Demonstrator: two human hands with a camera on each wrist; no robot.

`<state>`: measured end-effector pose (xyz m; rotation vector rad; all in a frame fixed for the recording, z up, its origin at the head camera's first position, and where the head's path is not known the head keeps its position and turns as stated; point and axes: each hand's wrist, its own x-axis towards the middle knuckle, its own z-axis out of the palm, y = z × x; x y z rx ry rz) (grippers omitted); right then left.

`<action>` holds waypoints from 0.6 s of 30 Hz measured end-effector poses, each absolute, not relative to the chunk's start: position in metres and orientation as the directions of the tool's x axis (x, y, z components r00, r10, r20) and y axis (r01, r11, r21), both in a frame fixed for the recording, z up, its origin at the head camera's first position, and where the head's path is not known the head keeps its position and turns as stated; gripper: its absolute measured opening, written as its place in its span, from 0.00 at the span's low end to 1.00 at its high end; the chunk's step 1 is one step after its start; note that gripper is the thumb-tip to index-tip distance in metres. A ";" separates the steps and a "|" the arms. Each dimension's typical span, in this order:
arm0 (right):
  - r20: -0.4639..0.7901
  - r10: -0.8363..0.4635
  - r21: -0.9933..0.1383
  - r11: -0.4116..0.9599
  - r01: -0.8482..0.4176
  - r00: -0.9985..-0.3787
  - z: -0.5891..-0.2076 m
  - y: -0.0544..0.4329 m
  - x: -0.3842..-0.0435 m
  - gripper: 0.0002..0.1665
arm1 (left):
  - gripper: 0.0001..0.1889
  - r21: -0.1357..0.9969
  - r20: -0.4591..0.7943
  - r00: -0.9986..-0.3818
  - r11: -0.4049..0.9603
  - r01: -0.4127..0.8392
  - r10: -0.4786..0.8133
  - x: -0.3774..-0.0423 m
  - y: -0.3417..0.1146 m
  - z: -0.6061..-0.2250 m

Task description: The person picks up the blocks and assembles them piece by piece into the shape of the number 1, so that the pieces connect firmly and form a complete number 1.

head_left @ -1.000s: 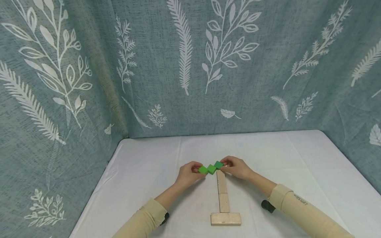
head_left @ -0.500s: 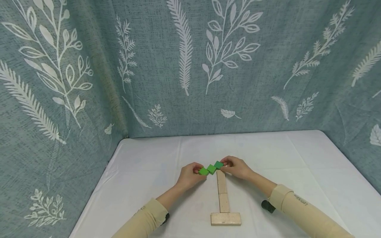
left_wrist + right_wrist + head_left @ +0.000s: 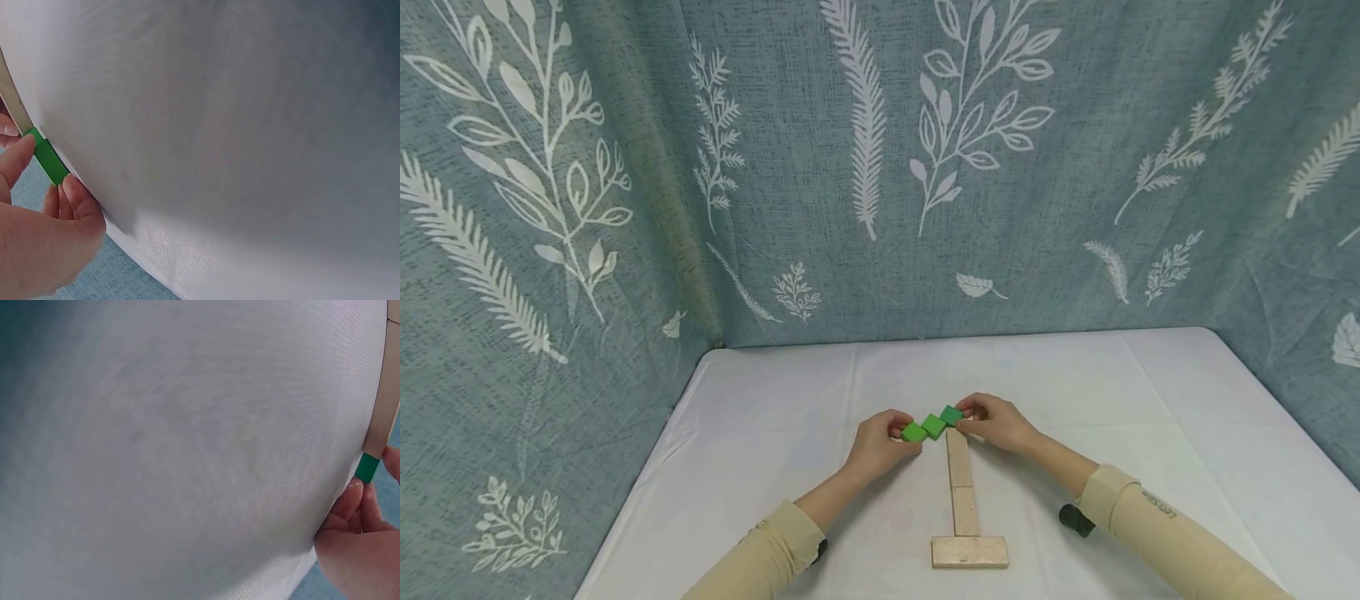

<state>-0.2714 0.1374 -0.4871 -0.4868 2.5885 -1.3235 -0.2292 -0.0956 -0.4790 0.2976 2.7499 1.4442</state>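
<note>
Three small green blocks lie in a slanted row at the top of a wooden strip in the head view. My left hand (image 3: 877,444) pinches the leftmost light green block (image 3: 913,432) between thumb and fingers. In the middle sits another green block (image 3: 934,426), its corners close to both neighbours. The darker green block (image 3: 951,416) at the right end is pinched by my right hand (image 3: 997,422). Close up, the left wrist view has my fingers on a green block (image 3: 51,164), and the right wrist view has them on the dark green block (image 3: 367,467).
Two plain wooden blocks, an upper one (image 3: 958,457) and a lower one (image 3: 965,511), run in line towards me. A wider wooden block (image 3: 969,552) lies crosswise below them. White cloth covers the table (image 3: 790,400); a patterned curtain (image 3: 895,275) hangs behind and beside it.
My left hand has shifted slightly right and towards me, carrying the leftmost green block with it. The right hand and the wooden blocks have stayed put.
</note>
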 end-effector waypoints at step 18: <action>-0.044 -0.374 -0.802 0.566 -0.190 -0.926 -0.477 0.138 -0.269 0.20 | 0.22 0.798 0.062 -0.979 0.579 0.165 0.193 -0.230 -0.096 -0.477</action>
